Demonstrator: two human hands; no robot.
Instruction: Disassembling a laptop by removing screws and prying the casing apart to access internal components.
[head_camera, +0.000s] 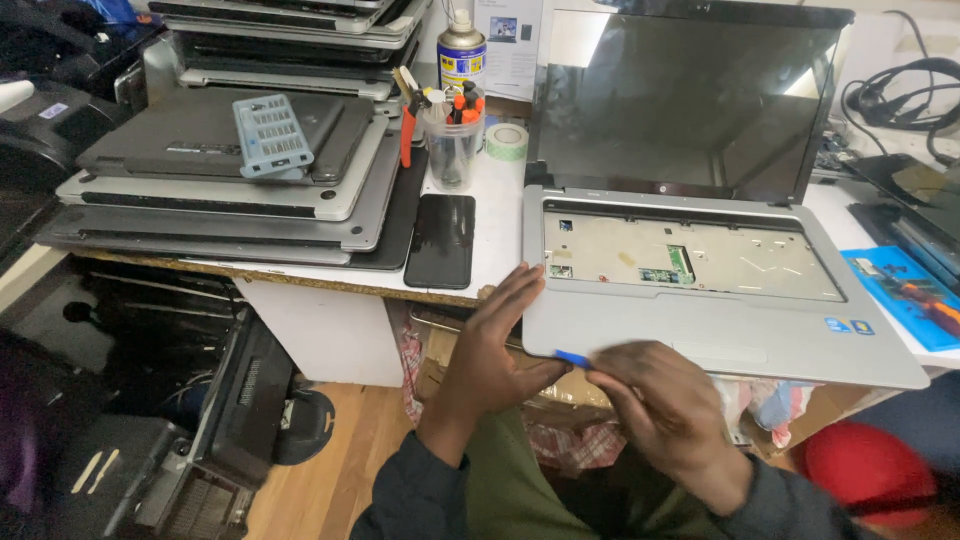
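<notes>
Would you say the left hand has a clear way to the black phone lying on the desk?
Probably yes: the left hand rests on the laptop's front-left corner, and the black phone lies flat just beyond it with nothing between them.

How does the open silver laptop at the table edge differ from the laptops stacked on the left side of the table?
The open silver laptop has its lid raised and its dark screen showing; the stacked laptops are all closed. The open laptop has no keyboard, so a bare metal tray shows; the stacked laptops show only lids. The right hand pushes a blue pry tool against the open laptop's front edge while the left hand touches its corner; a blue bit case lies on the stack. Both rest on the table.
</notes>
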